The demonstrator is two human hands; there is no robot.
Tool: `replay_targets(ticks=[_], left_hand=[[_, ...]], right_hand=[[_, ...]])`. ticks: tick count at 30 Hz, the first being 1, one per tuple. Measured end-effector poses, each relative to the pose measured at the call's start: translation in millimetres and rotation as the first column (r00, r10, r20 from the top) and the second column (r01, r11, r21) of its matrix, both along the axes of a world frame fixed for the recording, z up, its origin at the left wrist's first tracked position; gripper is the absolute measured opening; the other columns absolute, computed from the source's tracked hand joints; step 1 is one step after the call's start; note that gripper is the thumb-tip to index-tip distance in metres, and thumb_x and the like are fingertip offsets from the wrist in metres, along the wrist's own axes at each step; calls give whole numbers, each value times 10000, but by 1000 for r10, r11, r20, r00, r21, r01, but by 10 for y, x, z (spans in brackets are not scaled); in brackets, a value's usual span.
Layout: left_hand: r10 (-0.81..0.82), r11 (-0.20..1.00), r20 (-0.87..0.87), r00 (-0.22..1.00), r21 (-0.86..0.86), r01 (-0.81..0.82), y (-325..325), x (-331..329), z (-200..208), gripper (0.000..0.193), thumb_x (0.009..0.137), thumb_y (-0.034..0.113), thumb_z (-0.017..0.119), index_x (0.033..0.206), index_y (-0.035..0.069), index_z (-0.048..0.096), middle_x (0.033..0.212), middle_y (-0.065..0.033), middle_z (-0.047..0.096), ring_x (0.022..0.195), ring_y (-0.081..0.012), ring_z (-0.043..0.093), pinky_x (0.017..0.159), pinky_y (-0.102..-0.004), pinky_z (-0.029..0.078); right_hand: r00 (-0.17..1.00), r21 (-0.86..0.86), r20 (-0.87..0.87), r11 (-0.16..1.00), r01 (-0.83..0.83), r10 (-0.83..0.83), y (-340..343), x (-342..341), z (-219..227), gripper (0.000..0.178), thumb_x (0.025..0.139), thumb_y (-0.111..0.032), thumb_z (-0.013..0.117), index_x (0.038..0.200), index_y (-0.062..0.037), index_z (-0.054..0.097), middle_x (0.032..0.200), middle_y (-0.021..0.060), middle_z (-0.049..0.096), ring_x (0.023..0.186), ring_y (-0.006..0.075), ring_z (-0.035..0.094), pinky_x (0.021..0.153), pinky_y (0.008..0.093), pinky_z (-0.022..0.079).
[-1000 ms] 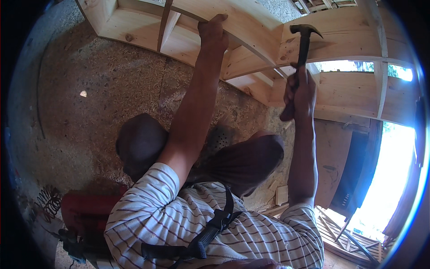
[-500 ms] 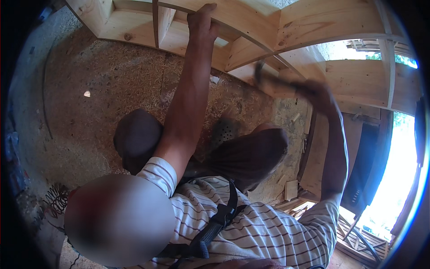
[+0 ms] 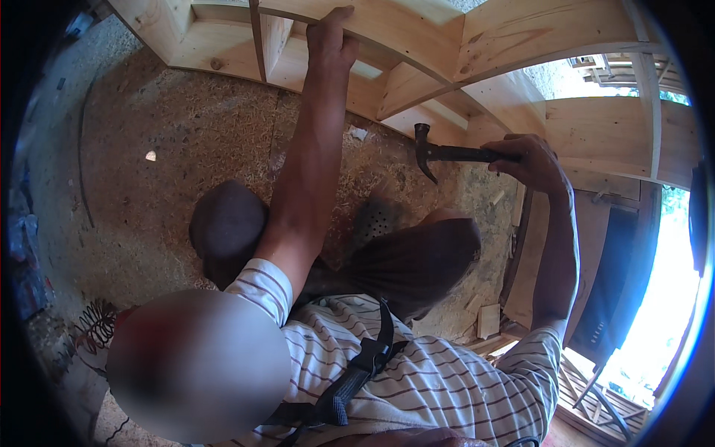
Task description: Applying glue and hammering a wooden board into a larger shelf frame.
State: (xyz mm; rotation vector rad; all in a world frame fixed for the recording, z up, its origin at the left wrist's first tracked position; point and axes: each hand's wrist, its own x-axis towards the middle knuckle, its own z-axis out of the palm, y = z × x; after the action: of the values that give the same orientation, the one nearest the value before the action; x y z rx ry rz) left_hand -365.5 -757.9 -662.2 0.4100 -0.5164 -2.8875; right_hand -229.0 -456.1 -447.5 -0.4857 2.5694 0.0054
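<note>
A claw hammer [image 3: 462,154] with a dark head and handle is gripped in my right hand [image 3: 530,162]. The hammer lies nearly level, its head to the left and its curved claw toward me. Its striking face is close to the lower edge of a pale wooden frame [image 3: 417,33], apart from it as far as I can tell. This frame of crossed boards spans the top of the view. Up at the far edge, my left hand [image 3: 332,43] is closed round one of its boards, with the fingers partly hidden behind the wood.
Wood shavings cover the brown floor [image 3: 164,134] under the frame. My bent knees [image 3: 417,257] are below my arms. A small wood offcut [image 3: 488,320] lies at the right, near a dark panel [image 3: 607,276] and a bright opening. Coiled wire [image 3: 95,325] sits at the lower left.
The hammer, blurred before and tilted with its head up near the boards, has come down toward me and is now level and sharp. My left hand keeps its hold on the frame.
</note>
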Motion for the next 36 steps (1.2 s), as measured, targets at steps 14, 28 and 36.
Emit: replay_targets(ticks=[14, 28, 36], left_hand=[[-58, 994, 18, 998, 95, 56, -26, -17, -10, 254, 873, 104, 693, 1091, -9, 625, 1136, -123, 595, 1016, -209, 595, 843, -351, 504], [-105, 994, 191, 976, 60, 95, 23, -16, 174, 231, 878, 112, 686, 1066, -5, 618, 974, -107, 606, 820, -208, 608, 661, -297, 510], [2, 985, 55, 998, -173, 8, 114, 542, 271, 342, 862, 82, 683, 1167, -29, 576, 1157, -151, 581, 1060, -241, 589, 853, -375, 524]], right_hand=[[878, -181, -386, 956, 229, -283, -98, 545, -1537, 318, 859, -250, 732, 1134, -104, 667, 950, 110, 707, 864, 332, 687, 744, 438, 515], [877, -239, -301, 920, 310, -374, -343, 532, -1610, 322, 888, -286, 717, 1134, -83, 675, 947, 121, 739, 854, 301, 722, 766, 398, 531], [799, -220, -404, 895, 387, -445, -316, 391, -1469, 316, 848, -297, 751, 1075, -83, 701, 861, 113, 717, 809, 283, 707, 741, 385, 527]])
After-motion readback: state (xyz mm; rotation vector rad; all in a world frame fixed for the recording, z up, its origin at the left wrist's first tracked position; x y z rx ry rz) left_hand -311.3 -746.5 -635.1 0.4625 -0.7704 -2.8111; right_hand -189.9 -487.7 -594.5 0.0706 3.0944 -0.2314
